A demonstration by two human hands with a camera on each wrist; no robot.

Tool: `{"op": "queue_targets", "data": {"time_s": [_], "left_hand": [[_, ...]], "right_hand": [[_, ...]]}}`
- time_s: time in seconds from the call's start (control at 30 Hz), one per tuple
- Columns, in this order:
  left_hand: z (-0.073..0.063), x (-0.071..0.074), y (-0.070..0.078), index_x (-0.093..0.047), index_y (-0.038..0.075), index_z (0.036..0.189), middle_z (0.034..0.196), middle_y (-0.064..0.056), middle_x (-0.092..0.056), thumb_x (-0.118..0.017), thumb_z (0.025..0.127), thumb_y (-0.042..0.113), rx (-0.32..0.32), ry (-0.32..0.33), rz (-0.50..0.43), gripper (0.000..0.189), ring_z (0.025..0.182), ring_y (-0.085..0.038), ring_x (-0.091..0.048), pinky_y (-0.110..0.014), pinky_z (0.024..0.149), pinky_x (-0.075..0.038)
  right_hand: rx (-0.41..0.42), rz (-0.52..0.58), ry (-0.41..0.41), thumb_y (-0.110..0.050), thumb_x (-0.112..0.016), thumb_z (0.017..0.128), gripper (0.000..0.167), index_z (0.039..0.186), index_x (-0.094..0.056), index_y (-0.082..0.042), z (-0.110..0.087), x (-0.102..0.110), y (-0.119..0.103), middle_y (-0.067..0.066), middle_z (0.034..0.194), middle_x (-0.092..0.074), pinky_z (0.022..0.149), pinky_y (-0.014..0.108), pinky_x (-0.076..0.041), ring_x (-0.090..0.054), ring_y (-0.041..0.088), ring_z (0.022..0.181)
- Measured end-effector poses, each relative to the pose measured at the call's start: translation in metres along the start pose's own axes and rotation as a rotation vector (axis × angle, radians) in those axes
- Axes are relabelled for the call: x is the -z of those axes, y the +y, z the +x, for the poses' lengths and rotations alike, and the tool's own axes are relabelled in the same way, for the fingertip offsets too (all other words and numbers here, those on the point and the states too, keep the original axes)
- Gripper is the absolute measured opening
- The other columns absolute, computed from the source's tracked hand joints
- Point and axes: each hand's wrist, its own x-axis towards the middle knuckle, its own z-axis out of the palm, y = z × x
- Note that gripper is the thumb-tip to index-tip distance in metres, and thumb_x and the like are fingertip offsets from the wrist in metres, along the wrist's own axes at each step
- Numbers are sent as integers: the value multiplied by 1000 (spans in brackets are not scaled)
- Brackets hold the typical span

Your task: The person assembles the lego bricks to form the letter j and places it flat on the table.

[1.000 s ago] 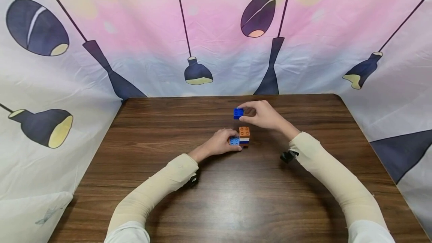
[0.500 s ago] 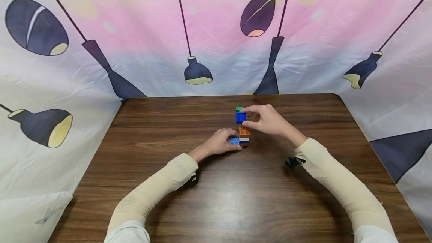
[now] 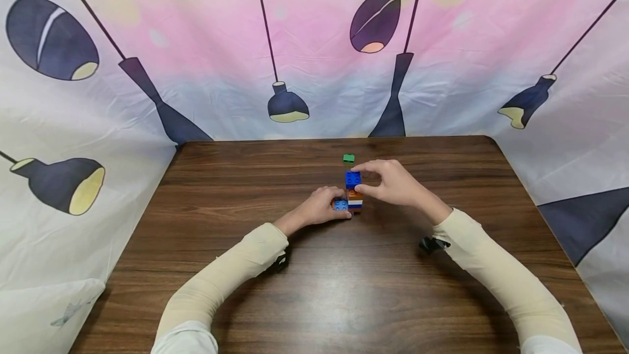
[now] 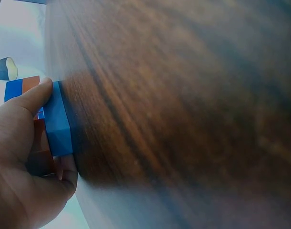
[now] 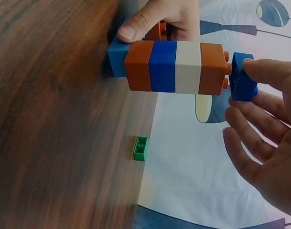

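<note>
My right hand (image 3: 393, 182) pinches a dark blue building brick (image 5: 243, 78) between thumb and fingertips. Its underside faces the studs of the top orange brick (image 5: 213, 69), with a narrow gap between. That orange brick caps a tower: below it come a white brick (image 5: 188, 67), a blue brick (image 5: 163, 67) and a lower orange brick (image 5: 138, 66). At the bottom lies a light blue brick (image 4: 58, 124) on the table, gripped at its sides by my left hand (image 3: 321, 206). Another orange piece (image 4: 40, 160) shows near the left palm, partly hidden by the hand.
Behind the tower, a small green brick (image 3: 349, 158) lies alone on the brown wooden table (image 3: 236, 173). Past the table's far edge hangs a cloth backdrop (image 3: 211, 42) printed with lamps.
My right hand has brought the dark blue brick toward me, from behind the tower to over its top, uncovering the green brick. The left hand has stayed put.
</note>
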Motion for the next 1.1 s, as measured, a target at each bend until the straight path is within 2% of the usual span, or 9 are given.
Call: {"op": "queue_targets", "data": {"time_s": [0.2, 0.37, 0.7, 1.1], "left_hand": [[0, 0, -1, -69, 9, 118, 109, -2, -71, -76, 94, 35, -7, 1, 6, 37, 87, -11, -59, -31, 77, -48], [-1, 0, 0, -69, 8, 122, 114, -4, -70, -76, 94, 36, -3, -2, 15, 40, 89, -13, -59, -33, 80, -48], [-1, 0, -1, -68, 7, 126, 115, -5, -70, -76, 94, 36, 2, -9, 7, 43, 91, -13, -60, -34, 82, -49], [1, 0, -1, -69, 9, 121, 107, -1, -70, -77, 93, 36, 6, -12, -1, 39, 83, -10, -58, -28, 72, -47]], "right_hand": [[-2, -1, 1, -30, -77, 94, 42, 131, -70, -9, -6, -2, -1, 9, 122, -73, 90, 47, -56, -70, 26, 110], [5, 7, -1, -28, -78, 93, 42, 130, -71, -9, -9, -4, 0, 8, 118, -74, 83, 42, -58, -71, 21, 102], [0, 21, -6, -27, -77, 93, 39, 129, -72, -11, -9, -4, 2, 7, 116, -74, 81, 40, -59, -72, 19, 97], [-23, 20, 11, -27, -78, 93, 39, 129, -73, -11, -12, -5, 0, 10, 119, -73, 76, 39, -59, -71, 23, 98]]}}
